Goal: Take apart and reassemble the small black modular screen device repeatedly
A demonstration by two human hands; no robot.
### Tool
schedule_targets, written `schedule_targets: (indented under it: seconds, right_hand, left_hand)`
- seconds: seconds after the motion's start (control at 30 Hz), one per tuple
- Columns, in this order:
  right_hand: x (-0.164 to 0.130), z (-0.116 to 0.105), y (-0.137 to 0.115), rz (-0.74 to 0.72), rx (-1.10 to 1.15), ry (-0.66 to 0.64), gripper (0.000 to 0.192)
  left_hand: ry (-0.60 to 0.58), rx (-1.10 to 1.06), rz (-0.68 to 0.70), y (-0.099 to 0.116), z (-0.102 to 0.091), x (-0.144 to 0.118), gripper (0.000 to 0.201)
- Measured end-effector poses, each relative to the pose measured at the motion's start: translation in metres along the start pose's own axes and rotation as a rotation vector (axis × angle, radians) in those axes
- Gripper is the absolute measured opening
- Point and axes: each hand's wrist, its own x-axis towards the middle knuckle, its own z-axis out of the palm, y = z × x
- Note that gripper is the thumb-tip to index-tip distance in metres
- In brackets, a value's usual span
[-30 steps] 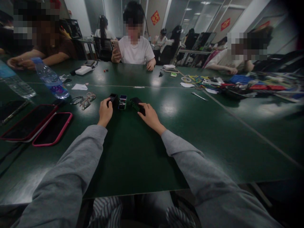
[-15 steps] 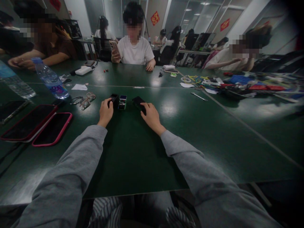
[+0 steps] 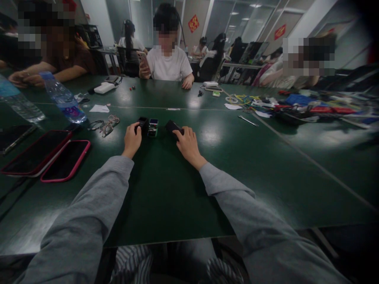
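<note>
the right hand is now clamping its fingers over the black piece, which has been swinging toward one o'clock, while the left hand is pinching the black box beside the small module.

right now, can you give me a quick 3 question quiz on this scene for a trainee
1. True or false: the left hand touches a small black box on the green table.
2. What lies between that box and the black piece under the right hand? A) a small block with a blue top B) a spoon C) a cup
3. What colour are the cases of the two phones on the left side of the table?

Key: 1 true; 2 A; 3 pink or red.
</note>
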Motion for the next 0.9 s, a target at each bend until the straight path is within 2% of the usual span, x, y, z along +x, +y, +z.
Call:
schedule_targets:
  seconds: [0.2, 0.43, 0.6, 0.77, 0.9]
  right_hand:
    - [-0.001, 0.0, 0.0, -0.013, -0.002, -0.018, 0.047]
    - [-0.001, -0.002, -0.001, -0.095, 0.056, -0.062, 0.047]
    - [-0.002, -0.004, -0.005, -0.135, 0.018, -0.081, 0.045]
    - [-0.002, -0.004, -0.009, -0.136, 0.005, -0.101, 0.037]
    - [-0.001, -0.004, -0.009, -0.127, 0.077, -0.137, 0.029]
  left_hand:
    - [-0.009, 0.016, -0.002, 0.001, -0.001, 0.0, 0.033]
    - [-0.005, 0.015, -0.001, 0.001, -0.001, -0.001, 0.032]
    - [0.003, 0.069, 0.035, 0.002, 0.0, -0.001, 0.034]
    - [0.101, 0.237, 0.155, 0.017, -0.004, -0.01, 0.034]
    - [0.058, 0.285, 0.31, 0.03, -0.007, -0.018, 0.035]
